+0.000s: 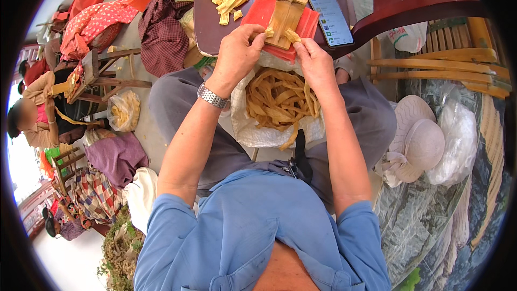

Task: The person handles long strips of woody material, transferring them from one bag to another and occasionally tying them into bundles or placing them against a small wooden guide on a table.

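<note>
My left hand, with a metal watch on its wrist, pinches a short end of a pale yellow strip. The fingers of my right hand are closed on another yellow strip end. Between them lies a wooden block with a seam down its middle. Whether both ends belong to one strip, I cannot tell. Under the block is a red sheet on a dark table. A white sack full of long yellow-brown strips stands between my knees.
Folded yellow strips are heaped at the table's far left. A lit phone lies at its right. A dark red chair stands at the far right, near a sun hat. At left, another person holds a strip.
</note>
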`<state>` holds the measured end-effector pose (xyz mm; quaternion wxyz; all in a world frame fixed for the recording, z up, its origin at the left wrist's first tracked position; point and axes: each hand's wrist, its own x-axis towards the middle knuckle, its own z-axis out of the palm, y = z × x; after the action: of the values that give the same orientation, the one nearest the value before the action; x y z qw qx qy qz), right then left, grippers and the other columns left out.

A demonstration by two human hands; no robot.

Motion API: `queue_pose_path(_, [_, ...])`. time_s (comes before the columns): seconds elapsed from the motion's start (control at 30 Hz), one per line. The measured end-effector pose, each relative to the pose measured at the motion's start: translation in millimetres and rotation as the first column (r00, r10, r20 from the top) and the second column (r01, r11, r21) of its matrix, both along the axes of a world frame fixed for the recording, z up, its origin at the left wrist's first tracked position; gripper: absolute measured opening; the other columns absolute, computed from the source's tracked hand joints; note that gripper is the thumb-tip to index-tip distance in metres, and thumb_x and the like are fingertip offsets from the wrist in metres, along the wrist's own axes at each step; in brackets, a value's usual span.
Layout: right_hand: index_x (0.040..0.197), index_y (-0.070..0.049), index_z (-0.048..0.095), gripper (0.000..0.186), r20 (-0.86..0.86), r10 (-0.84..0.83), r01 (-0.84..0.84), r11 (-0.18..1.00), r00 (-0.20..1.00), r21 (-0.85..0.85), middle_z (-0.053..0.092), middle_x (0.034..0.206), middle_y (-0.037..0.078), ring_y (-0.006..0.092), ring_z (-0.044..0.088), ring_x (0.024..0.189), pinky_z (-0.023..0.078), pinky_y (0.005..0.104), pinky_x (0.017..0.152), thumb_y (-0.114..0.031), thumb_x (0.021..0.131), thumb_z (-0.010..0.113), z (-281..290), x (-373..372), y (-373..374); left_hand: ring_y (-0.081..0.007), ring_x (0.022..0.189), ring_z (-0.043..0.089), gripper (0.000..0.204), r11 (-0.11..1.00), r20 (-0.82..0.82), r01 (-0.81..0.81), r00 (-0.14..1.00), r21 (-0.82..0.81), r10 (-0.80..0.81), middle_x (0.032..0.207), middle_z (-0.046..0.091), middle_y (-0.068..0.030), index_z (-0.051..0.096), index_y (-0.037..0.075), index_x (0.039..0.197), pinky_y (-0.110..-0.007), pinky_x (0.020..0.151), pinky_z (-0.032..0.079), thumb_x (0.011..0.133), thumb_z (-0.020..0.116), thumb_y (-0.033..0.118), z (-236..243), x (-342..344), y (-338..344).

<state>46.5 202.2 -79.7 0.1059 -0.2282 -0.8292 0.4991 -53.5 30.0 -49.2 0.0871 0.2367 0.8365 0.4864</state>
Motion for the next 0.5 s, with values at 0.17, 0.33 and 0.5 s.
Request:
queue_pose_path(0.17, [0.104, -0.004, 0.066, 0.028, -0.06, 0.123, -0.116, 0.987, 0.991, 0.11, 0.068, 0.086, 0.023, 0.0425, 0.066, 0.085, 0.051, 0.046, 0.074, -0.03, 0.099, 0.058, 8.0, -21.0, 7.3, -0.008, 0.072, 0.062, 0.025, 0.997, 0.103, -0.051, 0.993, -0.052, 0.057, 0.086, 0.071, -0.0037, 0.069, 0.001, 0.114, -0.026, 0.067, 0.052, 0.097, 0.068, 0.02, 9.1, 3.8, -11.4])
queue_pose_path(0.33, [0.103, -0.004, 0.066, 0.029, -0.08, 0.143, -0.13, 0.98, 0.987, 0.149, 0.067, 0.093, 0.024, 0.0439, 0.064, 0.091, 0.051, 0.047, 0.077, -0.032, 0.099, 0.056, 14.7, -38.2, 12.8, -0.0066, 0.075, 0.058, 0.026, 1.0, 0.208, -0.021, 0.978, -0.02, 0.024, 0.087, 0.068, -0.001, 0.068, 0.002, 0.115, -0.024, 0.07, 0.05, 0.097, 0.067, 0.021, 9.8, 10.8, -20.7])
queue_pose_path(0.5, [0.113, -0.003, 0.071, 0.027, -0.259, 0.012, 0.009, 0.997, 0.966, 0.078, 0.072, 0.101, 0.013, 0.0271, 0.069, 0.09, 0.054, 0.0344, 0.082, -0.019, 0.092, 0.07, 28.7, 13.7, 4.2, -0.0072, 0.091, 0.059, 0.033, 0.993, 0.309, 0.095, 0.944, 0.071, -0.112, 0.096, 0.066, -0.0027, 0.065, 0.001, 0.12, -0.024, 0.085, 0.048, 0.102, 0.061, 0.029, 13.2, 52.1, -40.9])
